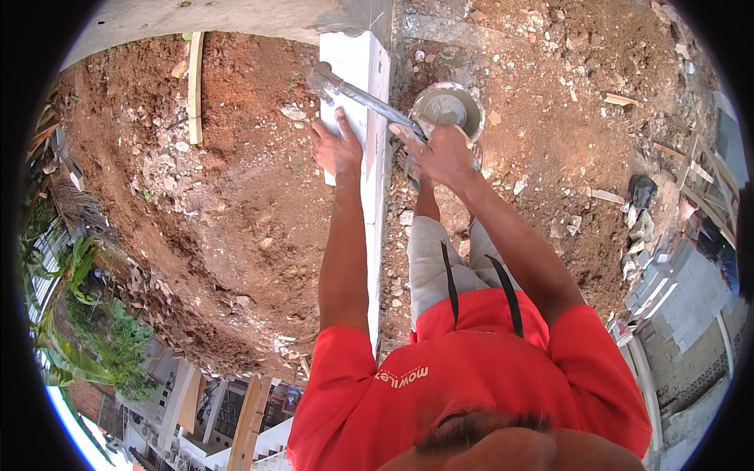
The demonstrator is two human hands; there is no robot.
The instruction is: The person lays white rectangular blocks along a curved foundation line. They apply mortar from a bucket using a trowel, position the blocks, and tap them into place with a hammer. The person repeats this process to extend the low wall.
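My right hand (441, 155) is closed around the grey handle of a hammer (377, 105). The hammer's head is over the left edge of a white block (336, 53), near the top of the view. My left hand (338, 147) lies on the block below the hammer head, fingers spread, pressing against its surface. The block rests on a narrow row of pale blocks (375, 235) that runs down toward me. Right of this row, beside my right hand, stands a round bucket (449, 108) with grey material inside. Part of its rim is hidden behind my right hand.
A concrete beam (212, 20) crosses the far side. Reddish soil with rubble (243, 212) lies on both sides of the blocks. A wooden strip (195, 88) is at the far left. Stacked grey blocks (691, 302) and loose timber (711, 169) are on the right.
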